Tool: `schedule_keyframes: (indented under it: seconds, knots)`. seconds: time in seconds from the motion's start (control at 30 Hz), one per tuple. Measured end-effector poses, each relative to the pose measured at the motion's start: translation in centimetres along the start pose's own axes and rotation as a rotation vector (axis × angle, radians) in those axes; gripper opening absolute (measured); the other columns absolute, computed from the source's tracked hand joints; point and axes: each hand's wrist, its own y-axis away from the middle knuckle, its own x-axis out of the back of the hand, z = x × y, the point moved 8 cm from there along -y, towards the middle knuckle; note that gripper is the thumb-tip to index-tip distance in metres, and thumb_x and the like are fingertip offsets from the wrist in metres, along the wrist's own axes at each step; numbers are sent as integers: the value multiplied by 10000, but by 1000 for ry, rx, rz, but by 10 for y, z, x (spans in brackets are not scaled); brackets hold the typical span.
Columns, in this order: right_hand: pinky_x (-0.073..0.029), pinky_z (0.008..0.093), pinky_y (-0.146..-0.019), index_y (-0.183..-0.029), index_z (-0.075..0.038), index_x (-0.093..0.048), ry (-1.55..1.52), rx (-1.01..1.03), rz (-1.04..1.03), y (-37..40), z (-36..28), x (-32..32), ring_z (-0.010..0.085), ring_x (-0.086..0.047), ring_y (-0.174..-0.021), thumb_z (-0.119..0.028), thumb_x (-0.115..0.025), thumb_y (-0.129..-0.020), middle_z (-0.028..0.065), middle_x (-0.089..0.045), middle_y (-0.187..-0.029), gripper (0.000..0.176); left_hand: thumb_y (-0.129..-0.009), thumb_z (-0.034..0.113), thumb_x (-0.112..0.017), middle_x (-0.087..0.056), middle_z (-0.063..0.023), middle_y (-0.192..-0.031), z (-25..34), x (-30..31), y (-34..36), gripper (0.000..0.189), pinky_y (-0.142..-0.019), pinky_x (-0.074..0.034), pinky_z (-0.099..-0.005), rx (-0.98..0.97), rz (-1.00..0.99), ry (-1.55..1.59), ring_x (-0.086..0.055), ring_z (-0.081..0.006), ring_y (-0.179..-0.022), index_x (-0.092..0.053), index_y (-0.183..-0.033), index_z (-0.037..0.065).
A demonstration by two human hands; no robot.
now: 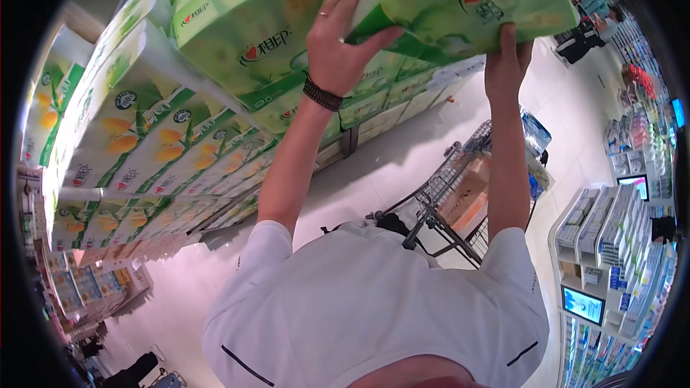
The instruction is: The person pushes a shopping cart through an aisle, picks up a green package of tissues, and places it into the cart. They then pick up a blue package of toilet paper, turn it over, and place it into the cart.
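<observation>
A large green plastic-wrapped tissue pack (438, 11) is raised at the top of the view, between my two hands. My left hand (338, 47), with a ring and a dark braided bracelet, presses against its left end, fingers upward and thumb along the lower edge. With my right hand (509, 61) I grip the near lower edge on the right side; the thumb lies on the wrapper and the other fingers are partly hidden. Just left of my left hand sits a similar green pack (251, 29) on the stacked display.
White-and-green paper packs (144, 122) with yellow pictures fill the shelf at left. A metal shopping cart (460, 194) holding a brown carton stands in front of me, right of centre. White shelving (593, 230) with screens lines the right. Another person (611, 18) is at upper right.
</observation>
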Motion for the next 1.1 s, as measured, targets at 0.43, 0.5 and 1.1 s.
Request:
schedule_keyframes:
  seconds: [0.43,0.5,1.1]
  knots:
    - [-493,434,-1036,-1651,-205,-193,487,-162,-492,-30,188,-30,366,-637,-1233,-308,-722,-972,218,-653,-1331,867,-867,219,-797,-435,-339,-1517,-64,-49,77,1020,-1148,-386,-457,496,75,-485,-481,-450,-1376,-152,-1611,-46]
    - [-487,446,-1045,-1663,-220,-148,553,-260,-550,-12,183,-22,397,-619,-1265,-293,-713,-974,252,-630,-1357,894,-871,204,-784,-292,-333,-1607,-56,-60,91,1031,-1216,-296,-472,475,63,-494,-317,-461,-1489,-120,-1616,-56]
    - [-557,301,-815,-1249,-11,-672,1209,-814,641,408,-134,487,169,-722,-893,-126,-649,-1017,109,-764,-991,260,-1000,370,-629,-750,-142,-1083,98,-364,454,434,-883,-562,-448,290,-1856,416,-714,-346,-988,-628,-1345,106]
